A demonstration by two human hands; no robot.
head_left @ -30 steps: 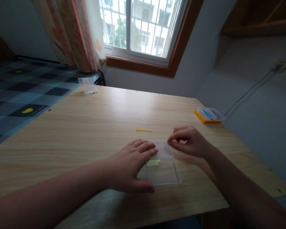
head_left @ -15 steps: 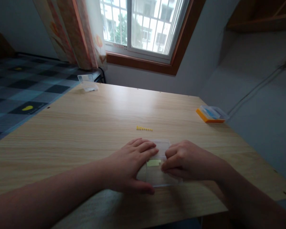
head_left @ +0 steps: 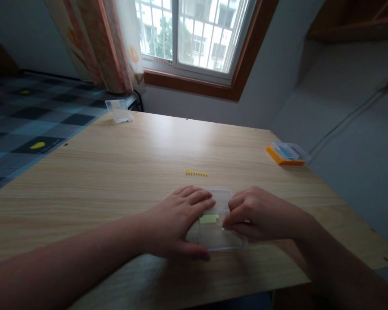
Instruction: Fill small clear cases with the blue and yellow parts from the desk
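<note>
A clear plastic box (head_left: 218,241) lies with its lid opened out on the wooden table, nearest me. My left hand (head_left: 177,224) rests flat across its left side, fingers spread, steadying nothing between them. Inside the box, a pale yellow-green block of small pieces (head_left: 208,218) shows between the two hands. My right hand (head_left: 250,215) is over the box's right part, thumb and fingertips pinched together. A tiny pale speck (head_left: 223,228) shows at those fingertips; whether they hold it is too small to tell. Beyond the box stands a row of tiny yellow pieces (head_left: 196,173).
Another clear box (head_left: 120,114) stands opened at the table's far left corner. An orange case with a clear lid (head_left: 286,154) sits at the right edge. A checked bed (head_left: 39,116) adjoins the table on the left, and a window (head_left: 200,38) is beyond.
My right hand has shifted slightly to the right, its fingertips now a little farther from the pale yellow-green block. My left hand keeps its place on the box.
</note>
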